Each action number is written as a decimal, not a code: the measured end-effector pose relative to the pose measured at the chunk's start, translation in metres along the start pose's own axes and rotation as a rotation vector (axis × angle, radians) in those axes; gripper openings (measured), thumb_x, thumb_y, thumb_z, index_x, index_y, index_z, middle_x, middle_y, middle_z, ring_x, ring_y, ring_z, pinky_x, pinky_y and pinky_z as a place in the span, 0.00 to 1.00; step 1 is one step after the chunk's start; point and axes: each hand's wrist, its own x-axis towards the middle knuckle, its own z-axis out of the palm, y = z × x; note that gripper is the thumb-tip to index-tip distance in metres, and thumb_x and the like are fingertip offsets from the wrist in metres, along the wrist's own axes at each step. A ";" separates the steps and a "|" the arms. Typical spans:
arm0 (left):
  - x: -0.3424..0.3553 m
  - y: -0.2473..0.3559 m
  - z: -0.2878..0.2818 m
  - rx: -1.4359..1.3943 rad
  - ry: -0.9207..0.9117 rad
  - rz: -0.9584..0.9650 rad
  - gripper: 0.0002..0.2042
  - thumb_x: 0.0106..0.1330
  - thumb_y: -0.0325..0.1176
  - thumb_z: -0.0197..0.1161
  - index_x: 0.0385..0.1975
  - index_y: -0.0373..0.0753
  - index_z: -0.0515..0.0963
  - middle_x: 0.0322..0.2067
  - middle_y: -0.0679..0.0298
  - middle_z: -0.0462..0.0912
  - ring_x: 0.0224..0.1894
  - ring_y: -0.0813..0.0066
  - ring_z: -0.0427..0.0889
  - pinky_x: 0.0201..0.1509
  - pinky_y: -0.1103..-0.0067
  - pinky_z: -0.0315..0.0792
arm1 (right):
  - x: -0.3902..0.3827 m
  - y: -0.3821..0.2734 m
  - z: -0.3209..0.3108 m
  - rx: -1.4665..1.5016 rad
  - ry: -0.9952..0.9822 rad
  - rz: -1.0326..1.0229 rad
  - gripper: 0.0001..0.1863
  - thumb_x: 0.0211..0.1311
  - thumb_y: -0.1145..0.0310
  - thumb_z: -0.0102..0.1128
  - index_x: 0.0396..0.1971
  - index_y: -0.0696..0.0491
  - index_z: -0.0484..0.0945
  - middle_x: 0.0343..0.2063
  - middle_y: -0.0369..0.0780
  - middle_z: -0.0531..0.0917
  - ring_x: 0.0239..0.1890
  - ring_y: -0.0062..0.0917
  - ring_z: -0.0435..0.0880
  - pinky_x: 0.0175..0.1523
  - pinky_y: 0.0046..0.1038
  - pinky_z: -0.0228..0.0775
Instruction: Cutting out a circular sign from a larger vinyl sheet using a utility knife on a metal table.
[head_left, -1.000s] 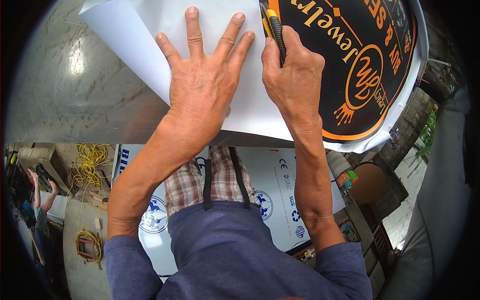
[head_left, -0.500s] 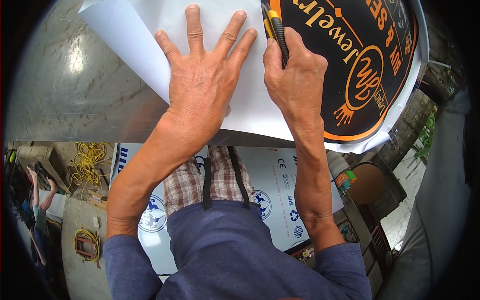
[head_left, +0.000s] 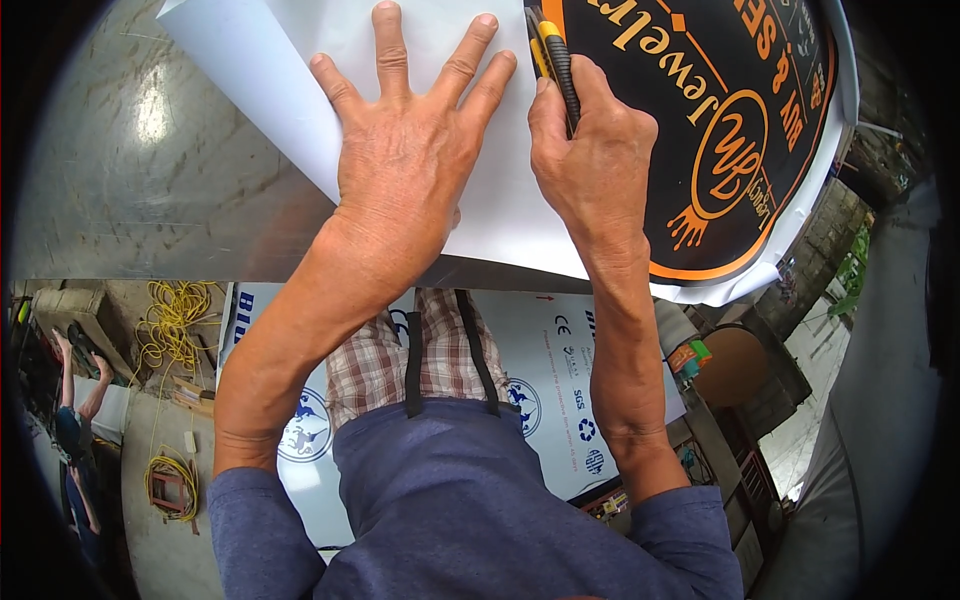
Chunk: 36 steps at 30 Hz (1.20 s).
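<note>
My left hand [head_left: 405, 160], fingers spread, rests on a white sheet [head_left: 500, 225] along the metal table's [head_left: 150, 215] near edge, while my right hand [head_left: 598, 150] pinches a yellow-and-black utility knife [head_left: 556, 62] beside the black-and-orange sign print [head_left: 668, 175], apparently for trimming, which calls for a steady, guided stroke.

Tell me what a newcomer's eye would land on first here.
Likely first is the big black-and-orange print at upper right, its left edge met by a yellow-and-black cutter in the right grip. Next comes the left grip, fingers spread over the white sheet at top centre. Then a bright yellow cable tangle on the ground at left.
</note>
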 end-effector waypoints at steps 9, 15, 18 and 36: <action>0.005 -0.003 -0.037 -0.356 -0.194 -0.045 0.62 0.30 0.33 0.88 0.75 0.60 0.62 0.79 0.77 0.52 0.76 0.37 0.49 0.64 0.28 0.61 | -0.002 0.001 -0.002 -0.016 -0.004 0.000 0.07 0.66 0.76 0.62 0.30 0.61 0.73 0.16 0.48 0.82 0.16 0.39 0.86 0.21 0.35 0.74; 0.004 -0.005 -0.037 -0.372 -0.212 -0.041 0.64 0.26 0.32 0.89 0.75 0.61 0.62 0.79 0.78 0.51 0.76 0.36 0.50 0.62 0.26 0.61 | -0.004 0.001 0.000 -0.013 0.016 -0.023 0.08 0.66 0.76 0.62 0.29 0.61 0.73 0.16 0.48 0.81 0.16 0.39 0.86 0.21 0.35 0.74; 0.004 -0.007 -0.045 -0.284 -0.180 -0.024 0.51 0.43 0.37 0.85 0.73 0.55 0.66 0.78 0.73 0.57 0.77 0.43 0.52 0.70 0.33 0.59 | -0.004 -0.001 -0.001 -0.009 0.008 -0.015 0.08 0.65 0.76 0.62 0.29 0.61 0.73 0.15 0.48 0.81 0.16 0.39 0.86 0.21 0.35 0.74; 0.000 -0.015 -0.023 -0.391 -0.148 0.066 0.57 0.42 0.45 0.85 0.76 0.45 0.60 0.80 0.56 0.47 0.76 0.23 0.40 0.65 0.22 0.49 | -0.013 0.000 0.000 -0.015 0.015 -0.020 0.07 0.65 0.77 0.62 0.30 0.62 0.73 0.17 0.50 0.82 0.18 0.41 0.86 0.21 0.36 0.75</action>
